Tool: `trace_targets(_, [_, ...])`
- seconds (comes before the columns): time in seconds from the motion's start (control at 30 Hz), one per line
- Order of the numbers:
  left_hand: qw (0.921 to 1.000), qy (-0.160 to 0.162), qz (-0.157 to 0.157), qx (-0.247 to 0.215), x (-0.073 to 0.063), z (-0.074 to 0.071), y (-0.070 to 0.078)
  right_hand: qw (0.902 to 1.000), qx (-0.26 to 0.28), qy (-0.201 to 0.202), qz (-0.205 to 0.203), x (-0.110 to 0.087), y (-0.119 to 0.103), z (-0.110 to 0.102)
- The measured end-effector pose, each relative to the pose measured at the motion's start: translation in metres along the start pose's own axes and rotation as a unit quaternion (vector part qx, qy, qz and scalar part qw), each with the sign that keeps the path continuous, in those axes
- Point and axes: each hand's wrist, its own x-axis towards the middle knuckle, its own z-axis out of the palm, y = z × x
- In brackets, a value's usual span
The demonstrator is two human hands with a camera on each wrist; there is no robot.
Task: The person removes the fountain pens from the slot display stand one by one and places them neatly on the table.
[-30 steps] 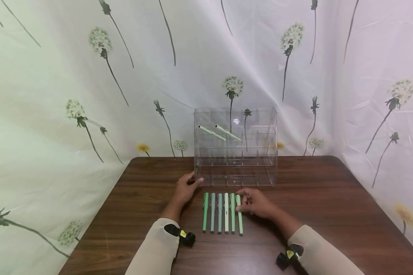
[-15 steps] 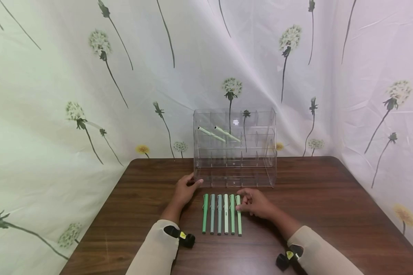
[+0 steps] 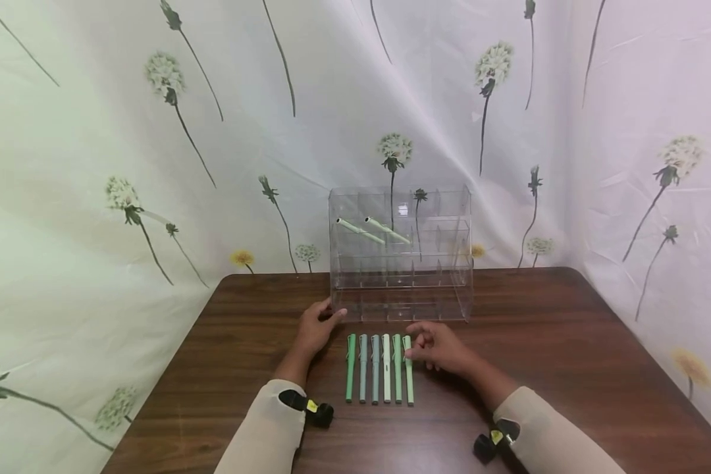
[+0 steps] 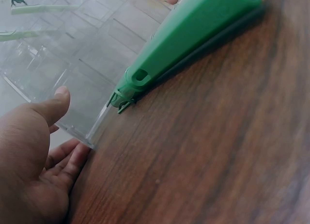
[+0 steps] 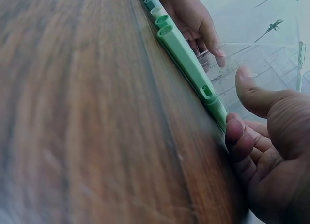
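Several capped pens lie side by side on the table, from a dark green pen (image 3: 350, 368) at the left to a pale green pen (image 3: 409, 382) at the right. Behind them stands a clear tiered rack (image 3: 343, 288), with two light green pens (image 3: 360, 230) leaning in an upper tier. My left hand (image 3: 316, 329) rests at the rack's front left corner, its thumb (image 4: 51, 107) in front and its fairly straight fingers along the side. By the rightmost pen's top is my right hand (image 3: 441, 347), fingers loosely bent, thumb apart from them; contact with that pen is unclear.
The wooden table (image 3: 243, 342) reaches back to a white curtain (image 3: 308, 79) printed with dandelions. Dark wrist cameras (image 3: 320, 415) sit on both sleeves, close above the tabletop.
The head view has shifted a little, so everything sits slightly further left. Both hands, the pens and the rack keep their places relative to each other.
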Motion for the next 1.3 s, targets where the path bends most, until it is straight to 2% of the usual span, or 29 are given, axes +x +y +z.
trace_targets(0.23, [0.9999, 0.004, 0.004, 0.011, -0.002, -0.004, -0.001, 0.9998, 0.016, 0.001, -0.008, 0.002, -0.002, 0.0])
trace_targets(0.47, [1.0, 0.004, 0.005, 0.0, -0.001, -0.002, 0.003, 0.9993, 0.036, 0.013, 0.002, 0.003, -0.013, -0.005])
trace_targets(0.7, [0.9999, 0.008, -0.007, -0.005, -0.003, -0.001, 0.002, 0.9999, 0.01, 0.01, -0.003, 0.006, -0.028, -0.013])
trace_targets(1.03, [1.0, 0.005, -0.006, -0.002, -0.003, -0.001, -0.001, 0.9998, 0.003, 0.015, -0.016, 0.013, -0.043, -0.024])
trace_targets(1.3, [1.0, 0.002, -0.005, -0.005, -0.002, -0.002, 0.001, 0.9995, -0.02, 0.019, -0.012, 0.023, -0.071, -0.036])
